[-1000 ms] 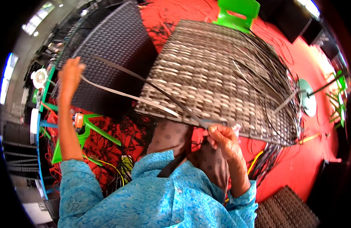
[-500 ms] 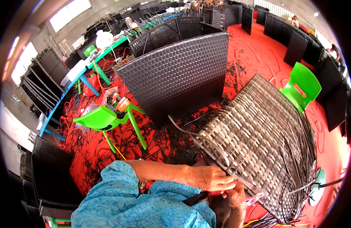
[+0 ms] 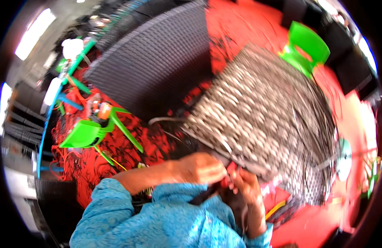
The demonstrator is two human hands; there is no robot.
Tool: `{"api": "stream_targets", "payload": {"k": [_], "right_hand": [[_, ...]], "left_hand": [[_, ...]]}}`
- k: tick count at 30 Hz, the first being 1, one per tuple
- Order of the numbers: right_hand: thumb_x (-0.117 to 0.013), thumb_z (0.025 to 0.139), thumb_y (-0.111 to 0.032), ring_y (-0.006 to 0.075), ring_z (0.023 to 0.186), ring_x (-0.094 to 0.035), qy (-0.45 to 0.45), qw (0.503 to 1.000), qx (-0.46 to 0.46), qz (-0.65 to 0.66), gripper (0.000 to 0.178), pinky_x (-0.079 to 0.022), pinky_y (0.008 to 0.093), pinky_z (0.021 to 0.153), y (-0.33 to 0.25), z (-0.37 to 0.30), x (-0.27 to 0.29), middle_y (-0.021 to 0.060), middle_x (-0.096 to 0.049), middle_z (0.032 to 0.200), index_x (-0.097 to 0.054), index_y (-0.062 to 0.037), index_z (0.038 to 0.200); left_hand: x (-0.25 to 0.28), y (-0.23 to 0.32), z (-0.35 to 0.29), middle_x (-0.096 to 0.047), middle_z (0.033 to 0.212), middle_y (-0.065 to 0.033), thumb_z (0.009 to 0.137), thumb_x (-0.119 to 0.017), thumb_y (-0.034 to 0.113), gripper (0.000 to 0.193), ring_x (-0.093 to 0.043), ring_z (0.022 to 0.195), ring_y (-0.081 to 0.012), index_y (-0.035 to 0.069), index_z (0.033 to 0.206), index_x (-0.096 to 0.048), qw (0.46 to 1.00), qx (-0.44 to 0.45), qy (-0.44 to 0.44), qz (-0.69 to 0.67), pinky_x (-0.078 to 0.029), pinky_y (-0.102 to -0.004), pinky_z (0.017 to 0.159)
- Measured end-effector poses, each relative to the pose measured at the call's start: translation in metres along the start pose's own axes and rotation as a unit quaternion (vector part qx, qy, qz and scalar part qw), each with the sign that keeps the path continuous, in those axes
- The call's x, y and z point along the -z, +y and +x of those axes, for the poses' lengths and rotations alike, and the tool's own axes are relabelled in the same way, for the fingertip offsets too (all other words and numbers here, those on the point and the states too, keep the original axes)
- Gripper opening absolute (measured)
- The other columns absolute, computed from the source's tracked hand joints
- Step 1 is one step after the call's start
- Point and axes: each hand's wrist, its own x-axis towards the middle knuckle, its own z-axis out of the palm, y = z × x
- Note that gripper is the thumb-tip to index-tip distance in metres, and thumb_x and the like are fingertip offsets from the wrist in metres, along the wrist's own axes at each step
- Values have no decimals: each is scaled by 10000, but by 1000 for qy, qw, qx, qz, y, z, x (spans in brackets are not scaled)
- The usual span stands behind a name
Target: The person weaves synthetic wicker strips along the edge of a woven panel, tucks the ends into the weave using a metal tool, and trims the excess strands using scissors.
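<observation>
A woven panel in grey-brown flat strands slants up in front of me, its near edge at my hands. My left hand is closed by that edge, fingers curled; what they hold is hidden. Close on its right, my right hand is closed around a small red thing, too blurred to name, which shows between both hands. A loose pale strand sticks out from the panel's left corner. More loose dark strands hang along its right side.
A large dark woven panel stands beyond. A green chair with tools on it is at left, another green chair at far right. Dark strand scraps litter the red floor. A pale round disc stands at right.
My view has swung and blurred, shifting the scene left and upward. My hands have moved slightly apart, and more of the red thing shows between them.
</observation>
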Motion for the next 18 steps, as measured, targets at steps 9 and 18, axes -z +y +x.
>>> {"api": "stream_targets", "payload": {"k": [9, 18], "right_hand": [[-587, 926, -325, 50, 657, -529, 119, 991, 40, 53, 295, -434, 198, 578, 47, -28, 19, -14, -602, 731, -658, -38, 922], [-592, 926, -298, 56, 664, -543, 146, 988, 36, 17, 286, -449, 202, 586, 60, -42, 19, -5, -609, 733, -657, -19, 942]], "left_hand": [[-17, -17, -2, -584, 807, -73, 661, -668, 5, 236, -586, 620, -199, -2, 896, -650, 994, 108, 26, -7, -477, -297, 504], [-14, -28, 30, -550, 829, -26, 685, -653, 66, 215, -570, 684, -162, 43, 897, -630, 996, 55, -50, 50, -480, -276, 570]]}}
